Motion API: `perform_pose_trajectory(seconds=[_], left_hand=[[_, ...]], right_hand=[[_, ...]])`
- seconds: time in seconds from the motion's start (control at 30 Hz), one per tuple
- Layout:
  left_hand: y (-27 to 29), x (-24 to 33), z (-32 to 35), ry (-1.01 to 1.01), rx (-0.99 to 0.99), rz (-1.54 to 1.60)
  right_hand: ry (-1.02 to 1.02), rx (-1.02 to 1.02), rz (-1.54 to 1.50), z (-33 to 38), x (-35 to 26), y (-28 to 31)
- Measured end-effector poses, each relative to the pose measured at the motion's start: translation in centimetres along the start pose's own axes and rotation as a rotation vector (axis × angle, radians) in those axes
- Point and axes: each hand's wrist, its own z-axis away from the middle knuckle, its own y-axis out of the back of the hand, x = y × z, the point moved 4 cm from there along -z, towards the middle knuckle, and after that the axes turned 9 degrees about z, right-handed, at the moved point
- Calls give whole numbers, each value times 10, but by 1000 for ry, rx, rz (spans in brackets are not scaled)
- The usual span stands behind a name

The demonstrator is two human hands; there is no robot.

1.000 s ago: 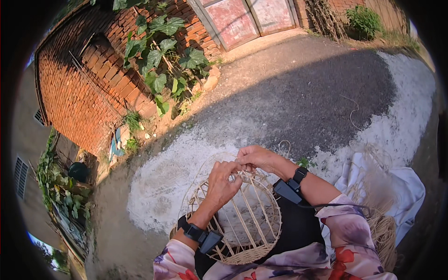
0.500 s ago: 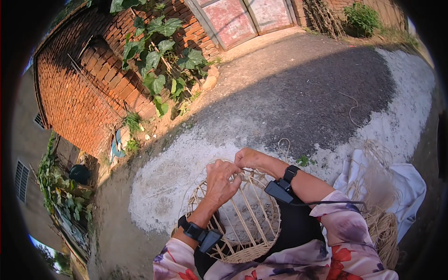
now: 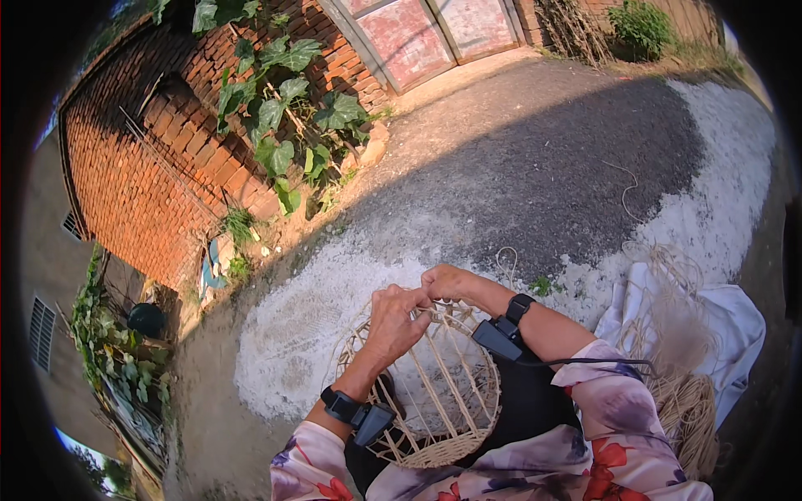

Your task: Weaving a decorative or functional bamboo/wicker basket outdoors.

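Note:
A round, half-woven wicker basket of pale canes rests on my lap, its open frame facing up. My left hand grips the far rim with fingers curled over the canes. My right hand pinches the same rim just beside it, so the fingertips of both hands almost touch. Each wrist carries a black band with a small black device. A thin loose strand curls up just past my right hand.
A heap of straw-coloured fibres lies on a white cloth at my right. Ahead is grey and whitish ground, a brick wall with broad-leaved vines at the left, and a reddish door at the back.
Both hands stayed on the basket's far rim and drew slightly nearer my body. The basket shifted a little with them.

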Motion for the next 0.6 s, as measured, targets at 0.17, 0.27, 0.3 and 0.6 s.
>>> perform_pose_trajectory(seconds=[0.17,0.27,0.3,0.6], left_hand=[[-9,-9,-1,151,4,71],[-11,-22,-1,244,-17,207],[-12,-26,-2,245,-18,206],[-19,-34,-5,455,-89,407]], right_hand=[[-55,110,-145,32,-2,17],[99,169,-221,52,0,19],[172,176,-247,61,-3,18],[196,150,-240,70,-6,19]])
